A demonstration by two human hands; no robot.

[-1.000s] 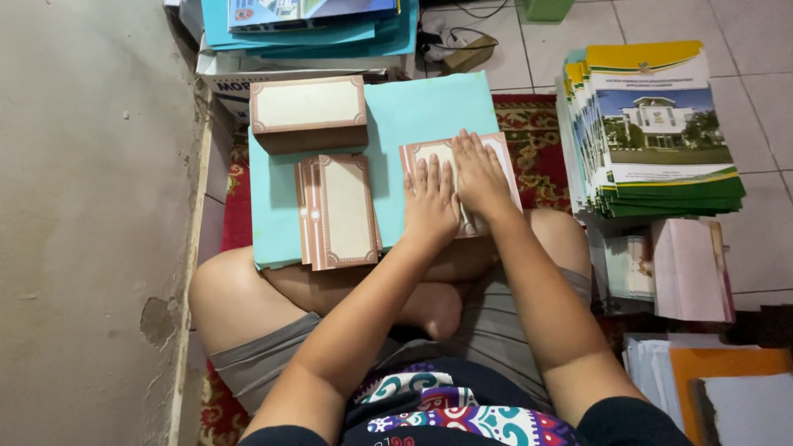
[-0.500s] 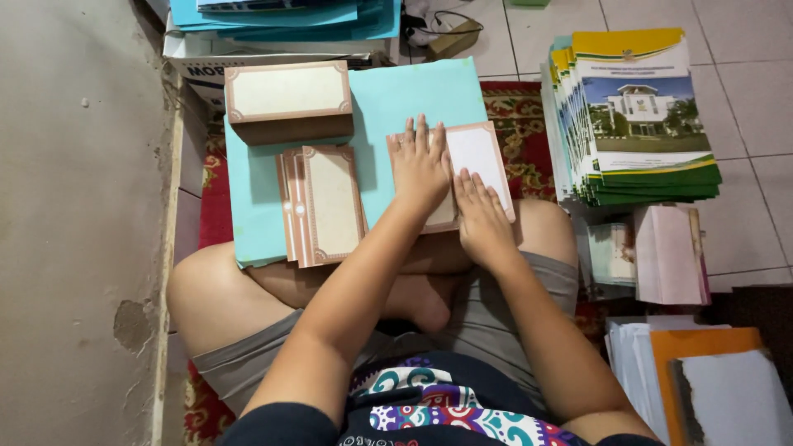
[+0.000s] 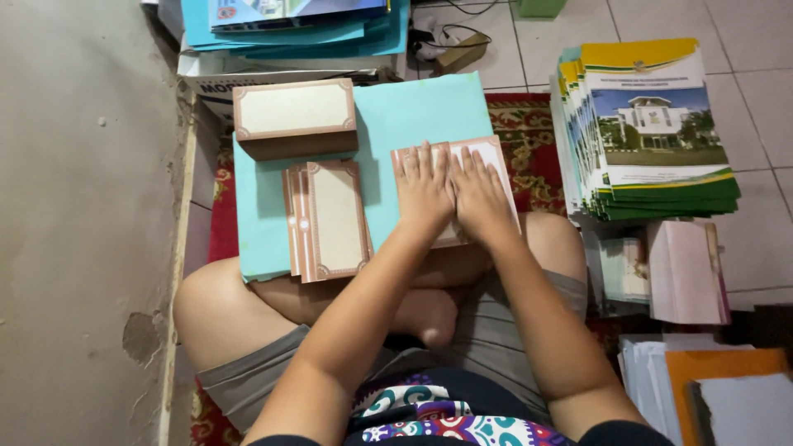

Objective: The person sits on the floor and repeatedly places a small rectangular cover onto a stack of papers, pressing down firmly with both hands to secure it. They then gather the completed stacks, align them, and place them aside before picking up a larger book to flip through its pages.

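I sit cross-legged with a teal board [image 3: 413, 116] across my lap. My left hand [image 3: 423, 192] and my right hand [image 3: 481, 196] lie flat, side by side, fingers together, pressing down on a cream card with a brown border [image 3: 489, 150] on the board's right part. To their left lies a small pile of the same bordered cards [image 3: 329, 220]. Behind that pile stands a thick block of cards [image 3: 295, 117], near the board's far left corner.
A tall stack of booklets with a building photo [image 3: 648, 132] stands on the tiled floor at right, with pink and pale papers [image 3: 681, 272] and an orange folder [image 3: 710, 372] nearer me. Blue folders [image 3: 297, 25] lie beyond the board. A grey wall [image 3: 83, 206] runs along the left.
Both hands have come together side by side on the card; half a second ago the left hand was higher and the right lower. The view has shifted slightly.
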